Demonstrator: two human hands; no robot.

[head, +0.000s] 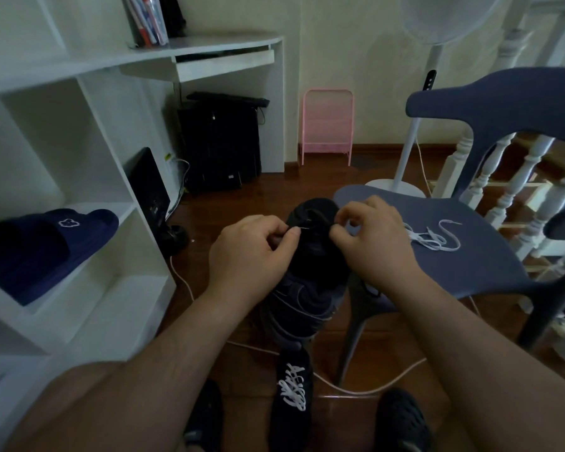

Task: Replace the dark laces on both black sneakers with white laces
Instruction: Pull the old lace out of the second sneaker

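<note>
Sneaker (310,256) at frame centre stands tipped between both hands. Left hand (248,252) pinches the dark lace (302,227); right hand (371,238) pinches at the collar, though what it holds is hidden. A hard tug could jam the lace in an eyelet or topple the shoe. White lace (437,236) waits on the chair (470,256), right of centre; the relaced sneaker (292,393) lies bottom centre.

Both forearms extended, left hand (252,249) and right hand (375,236) with fingers pinched.
</note>
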